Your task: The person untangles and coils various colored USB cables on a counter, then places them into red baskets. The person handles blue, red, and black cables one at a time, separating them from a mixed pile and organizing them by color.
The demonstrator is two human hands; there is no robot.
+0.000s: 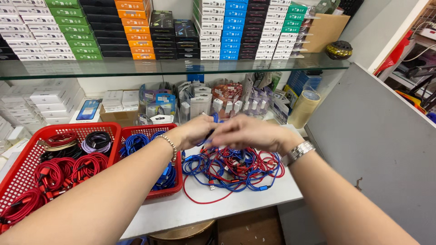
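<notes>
A blue cable (213,124) is pinched between the left hand (193,131) and the right hand (250,133), which meet above the white table (190,208), fingers closed on it. Just below them lies a tangled heap of red and blue cables (234,168), spreading close to the table's front edge and near its right edge, where a grey panel (377,149) closes that side off. Touching the heap's left side stands a small red basket (156,190) holding blue cables, and beside that a larger red basket (27,159) with red, black and purple ones. Behind, packaged goods crowd the back wall under a glass shelf (172,68) stacked with boxes; a tape roll (303,108) stands at the right.
</notes>
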